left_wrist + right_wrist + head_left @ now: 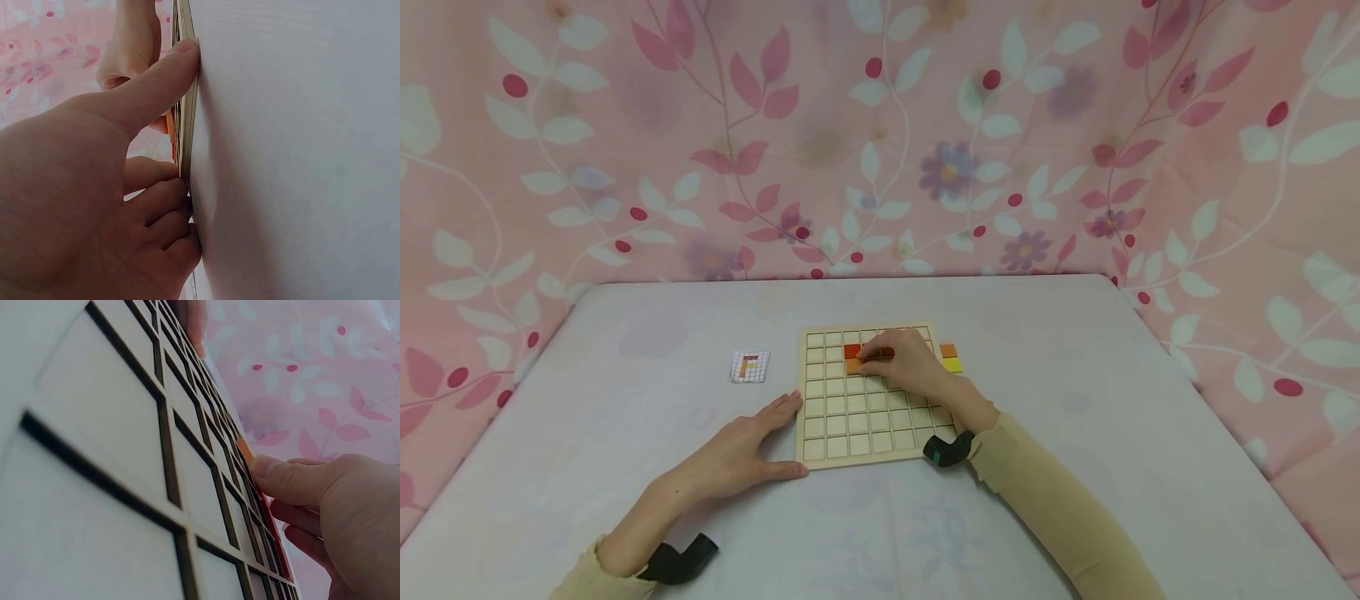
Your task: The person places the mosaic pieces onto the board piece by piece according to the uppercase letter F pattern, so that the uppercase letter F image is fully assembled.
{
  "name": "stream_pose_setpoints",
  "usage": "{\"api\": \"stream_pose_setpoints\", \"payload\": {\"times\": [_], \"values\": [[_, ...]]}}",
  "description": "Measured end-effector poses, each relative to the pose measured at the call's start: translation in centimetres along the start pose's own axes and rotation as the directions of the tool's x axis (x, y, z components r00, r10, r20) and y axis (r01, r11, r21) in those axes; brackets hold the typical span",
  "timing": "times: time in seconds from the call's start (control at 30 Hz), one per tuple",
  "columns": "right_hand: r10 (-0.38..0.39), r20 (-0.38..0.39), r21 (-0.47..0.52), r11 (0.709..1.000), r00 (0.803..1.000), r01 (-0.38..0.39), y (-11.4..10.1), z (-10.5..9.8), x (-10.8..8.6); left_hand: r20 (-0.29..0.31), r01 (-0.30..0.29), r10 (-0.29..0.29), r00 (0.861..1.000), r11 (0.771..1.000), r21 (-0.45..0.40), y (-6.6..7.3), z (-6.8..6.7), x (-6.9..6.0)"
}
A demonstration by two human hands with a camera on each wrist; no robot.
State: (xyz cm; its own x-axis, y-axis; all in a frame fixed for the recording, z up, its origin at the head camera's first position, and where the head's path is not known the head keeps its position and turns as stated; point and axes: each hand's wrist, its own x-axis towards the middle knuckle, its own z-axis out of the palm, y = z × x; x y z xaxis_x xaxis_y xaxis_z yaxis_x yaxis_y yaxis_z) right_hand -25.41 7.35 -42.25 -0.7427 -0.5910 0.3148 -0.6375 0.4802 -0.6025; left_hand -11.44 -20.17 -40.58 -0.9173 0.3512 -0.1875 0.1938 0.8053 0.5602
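Observation:
A pale wooden grid board (837, 425) lies flat on the table. My right hand (906, 362) reaches over its upper part, and its thumb and fingers pinch an orange tile (852, 366) at the board's surface. Just above that tile, a red tile (852, 351) sits in the grid. More red (886, 352) shows beneath the fingers, partly hidden. My left hand (737, 450) rests at the board's left side, fingertips touching the left edge and thumb at the near-left corner. In the left wrist view the thumb (159, 84) lies extended against the board's edge.
A small card (749, 367) with a coloured grid pattern lies left of the board. By the board's right edge are another orange tile (949, 351) and a yellow tile (952, 365). A pale cloth covers the table (1075, 358); a pink floral curtain (820, 150) hangs behind.

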Motion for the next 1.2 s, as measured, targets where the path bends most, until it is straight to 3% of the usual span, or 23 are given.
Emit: {"api": "stream_pose_setpoints", "payload": {"times": [0.3,1.2], "values": [[-0.041,-0.021,-0.021,0.999,0.999,0.04,-0.04,0.26,-0.06,0.0,-0.006,0.006,1.0,1.0,-0.009,0.02,-0.02,-0.08],[-0.02,-0.012,-0.021,1.0,1.0,0.02,0.05,0.25,-0.03,0.004,-0.012,0.012,1.0,1.0,-0.006,0.06,0.04,0.01]]}}
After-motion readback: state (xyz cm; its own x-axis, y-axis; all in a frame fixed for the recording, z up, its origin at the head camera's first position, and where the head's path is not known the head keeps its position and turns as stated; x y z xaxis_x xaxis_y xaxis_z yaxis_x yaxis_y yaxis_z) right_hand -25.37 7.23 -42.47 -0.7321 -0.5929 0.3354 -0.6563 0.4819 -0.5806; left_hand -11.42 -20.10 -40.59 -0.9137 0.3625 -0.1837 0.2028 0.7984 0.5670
